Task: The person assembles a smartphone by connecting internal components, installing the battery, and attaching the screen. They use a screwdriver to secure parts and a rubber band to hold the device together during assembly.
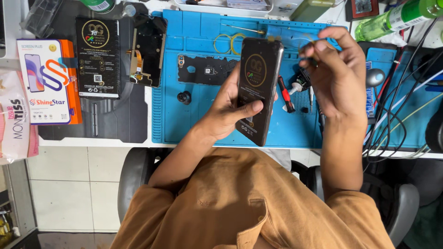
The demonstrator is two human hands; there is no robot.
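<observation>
The person's left hand (230, 108) is gripping a black phone screen (257, 90) by its edges, with the thumb lying across the lower part of the glass. The screen is tilting up above the blue work mat (203, 120), not resting on it. The right hand (334, 69) is hanging just beside the top of the screen, with its fingertips pinching something small and thin, maybe a clear strip; it is too blurry to name. On the mat under the hands, a phone back cover (203, 70) is lying flat, with a small red tool (286, 94) and a little glue bottle (299, 85) close by. Off to the side, an old screen part (148, 50) and a flat black box (98, 57) are sitting on a dark mat. The screen is only being held along its sides, so it could be slipping and dropping onto the tools below and cracking. The thumb pressing on the glass could be leaving smudges. Pulling too hard with the pinching fingers could be bending the thin screen.
</observation>
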